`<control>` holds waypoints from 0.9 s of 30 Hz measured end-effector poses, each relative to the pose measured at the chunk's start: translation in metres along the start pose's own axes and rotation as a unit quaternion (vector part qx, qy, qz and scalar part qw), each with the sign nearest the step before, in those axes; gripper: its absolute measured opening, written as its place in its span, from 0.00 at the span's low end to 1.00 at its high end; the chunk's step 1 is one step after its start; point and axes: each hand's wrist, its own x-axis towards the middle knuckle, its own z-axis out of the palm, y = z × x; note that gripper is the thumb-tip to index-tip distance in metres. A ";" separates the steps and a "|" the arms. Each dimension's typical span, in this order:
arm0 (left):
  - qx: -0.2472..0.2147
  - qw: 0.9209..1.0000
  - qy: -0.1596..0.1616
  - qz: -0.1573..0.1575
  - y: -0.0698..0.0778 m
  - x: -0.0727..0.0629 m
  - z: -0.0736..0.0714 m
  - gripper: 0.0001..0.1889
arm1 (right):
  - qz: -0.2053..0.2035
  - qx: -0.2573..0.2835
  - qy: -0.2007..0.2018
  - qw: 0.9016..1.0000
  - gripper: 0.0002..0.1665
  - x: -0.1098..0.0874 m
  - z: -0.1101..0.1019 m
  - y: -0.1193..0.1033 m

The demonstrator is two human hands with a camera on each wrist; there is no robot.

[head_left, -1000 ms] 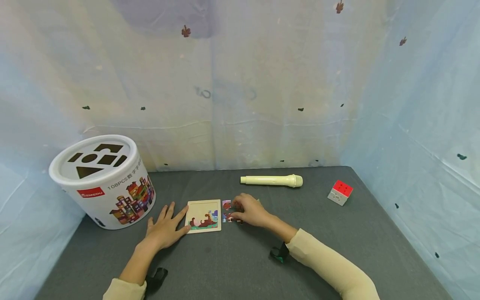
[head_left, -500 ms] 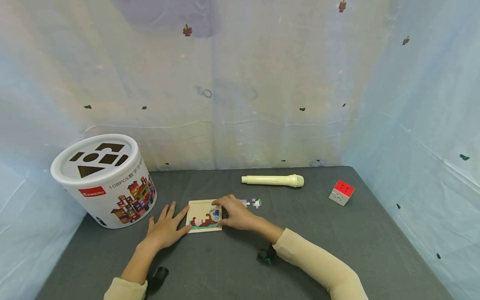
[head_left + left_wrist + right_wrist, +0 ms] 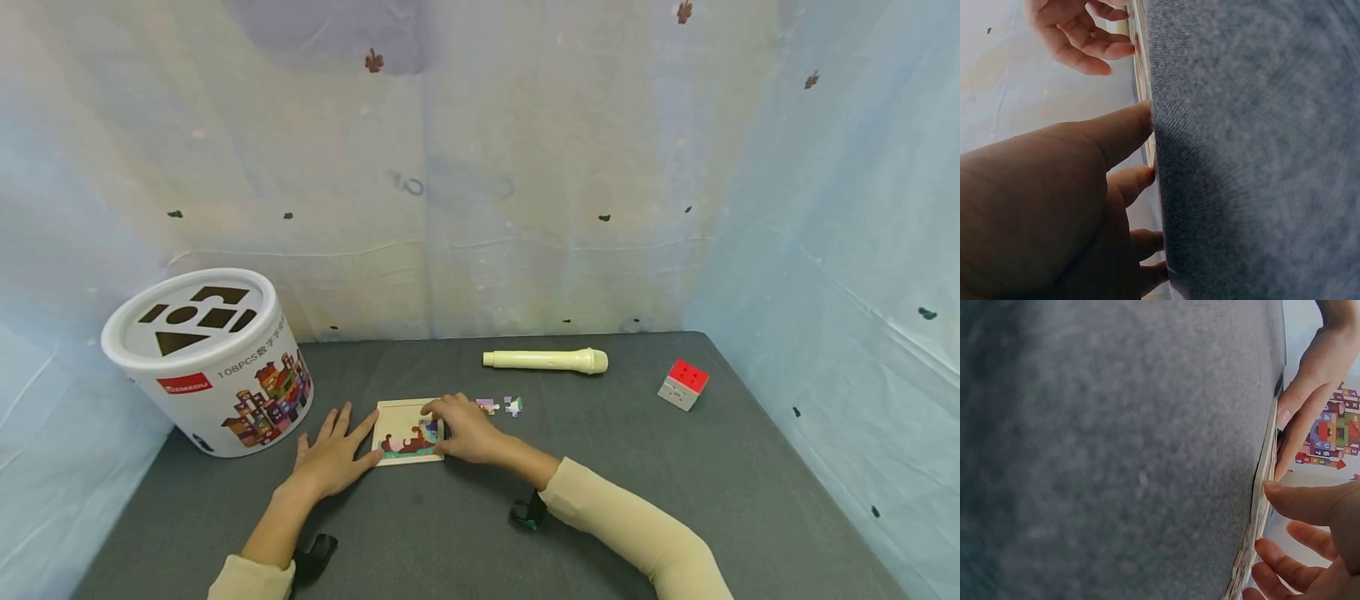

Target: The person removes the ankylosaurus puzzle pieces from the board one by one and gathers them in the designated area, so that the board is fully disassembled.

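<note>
A small wooden puzzle board point(image 3: 401, 414) lies on the grey table, with colourful pieces along its lower and right parts and bare wood at upper left. My left hand point(image 3: 330, 458) lies with fingers spread, its thumb and index finger touching the board's left edge. Over the board's right side is my right hand point(image 3: 468, 432). In the right wrist view its thumb point(image 3: 1300, 503) touches the board's edge and the other fingers bend loosely near it; no piece shows between them. Two loose puzzle pieces point(image 3: 513, 406) lie just right of that hand, which hides some of the board's right side.
A large white tub point(image 3: 202, 367) with shaped holes in its lid stands at the left. Behind the board lies a pale yellow toy microphone point(image 3: 543, 360). A red and white cube point(image 3: 682, 385) sits at the right. Pale curtains point(image 3: 480, 167) enclose the table.
My right hand has moved left from the loose pieces to the board's right side, uncovering two pieces. Over the last half second it shifted only slightly. My left hand stays put.
</note>
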 end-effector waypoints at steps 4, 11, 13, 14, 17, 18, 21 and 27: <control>0.002 1.000 -0.002 -0.001 -0.001 0.001 0.001 0.41 | 0.012 -0.003 0.000 1.000 0.32 0.001 0.000 -0.003; 0.008 1.000 -0.008 -0.007 -0.001 0.003 0.001 0.40 | 0.028 -0.005 -0.004 1.000 0.30 0.001 0.001 -0.006; 0.009 1.000 -0.007 -0.007 0.000 0.002 0.000 0.40 | 0.032 -0.002 -0.008 0.999 0.30 0.002 0.001 -0.007; 0.011 1.000 -0.007 -0.007 0.001 0.002 0.000 0.40 | 0.034 -0.001 -0.008 0.999 0.30 0.002 0.001 -0.008; 0.016 1.000 -0.007 -0.007 0.002 0.001 0.000 0.39 | 0.040 0.004 -0.012 0.999 0.30 0.003 0.001 -0.009; 0.017 1.000 -0.007 -0.007 0.003 0.001 0.000 0.39 | 0.042 0.006 -0.013 0.999 0.29 0.003 0.002 -0.009; 0.019 1.000 -0.008 -0.008 0.002 0.001 0.000 0.39 | 0.046 0.008 -0.015 0.999 0.29 0.004 0.002 -0.009; 0.018 1.000 -0.008 -0.007 0.002 0.001 -0.001 0.39 | 0.043 0.007 -0.014 0.999 0.28 0.003 0.001 -0.010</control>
